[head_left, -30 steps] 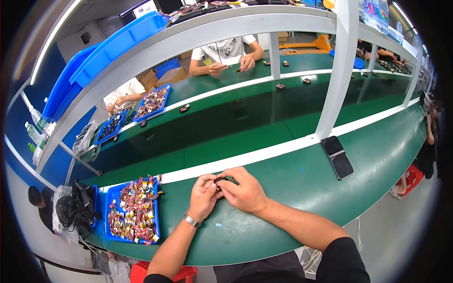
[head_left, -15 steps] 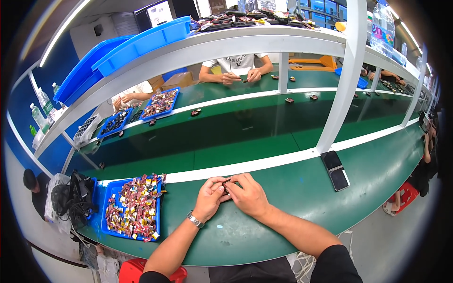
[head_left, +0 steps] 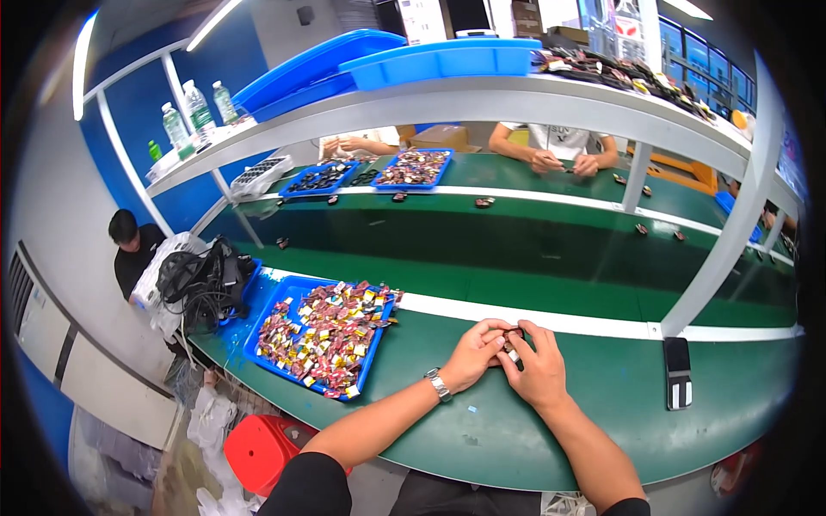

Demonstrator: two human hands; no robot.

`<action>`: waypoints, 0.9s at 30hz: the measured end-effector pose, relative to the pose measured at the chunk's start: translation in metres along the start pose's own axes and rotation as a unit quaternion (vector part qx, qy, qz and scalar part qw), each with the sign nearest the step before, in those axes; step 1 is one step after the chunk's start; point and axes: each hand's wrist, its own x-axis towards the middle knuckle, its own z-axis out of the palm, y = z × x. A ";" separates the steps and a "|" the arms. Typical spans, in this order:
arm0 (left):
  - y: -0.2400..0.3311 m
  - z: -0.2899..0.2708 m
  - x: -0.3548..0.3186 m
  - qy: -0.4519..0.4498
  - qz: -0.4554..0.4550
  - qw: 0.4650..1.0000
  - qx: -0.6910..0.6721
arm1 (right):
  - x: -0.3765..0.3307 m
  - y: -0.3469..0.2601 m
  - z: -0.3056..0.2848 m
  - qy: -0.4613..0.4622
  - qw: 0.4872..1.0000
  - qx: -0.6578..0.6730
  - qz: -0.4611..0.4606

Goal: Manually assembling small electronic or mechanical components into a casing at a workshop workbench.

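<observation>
Grip: I am pinching a small dark component (head_left: 514,338) between both hands; fingertips of each are closing narrowly on it, and it is mostly hidden by them.
Left hand (head_left: 473,354): I am holding the part from its 9 o'clock side; a metal wristwatch (head_left: 439,385) is sitting on that wrist.
Right hand (head_left: 538,368): I am bracing the part from 3 o'clock, thumb pressing over it.
Part location: it is hovering just above the green bench (head_left: 482,430), near the white strip (head_left: 551,321) at 12 o'clock.
Step in hand: I judge I am fitting or pressing the piece together; details are too small to tell.
Next move calls for: steady, even fingertip pressure without letting the piece slip.
Supply: blue tray (head_left: 258,331) of mixed small parts is lying at 9 o'clock, well apart.
Other: a dark phone (head_left: 677,371) is lying at 3 o'clock.
</observation>
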 end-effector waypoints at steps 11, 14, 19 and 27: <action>0.002 0.008 0.003 0.002 0.041 0.997 0.061 | 0.011 0.091 0.027 0.022 0.988 -0.007 0.151; -0.001 0.006 0.000 -0.018 0.055 0.988 0.143 | 0.027 0.124 0.039 0.021 0.970 -0.021 0.240; 0.000 0.003 -0.004 -0.041 0.027 0.982 0.183 | 0.033 0.114 0.032 0.065 0.973 -0.125 0.180; 0.002 0.017 -0.012 -0.072 0.010 0.933 0.352 | 0.045 0.051 0.033 0.081 0.982 -0.148 -0.081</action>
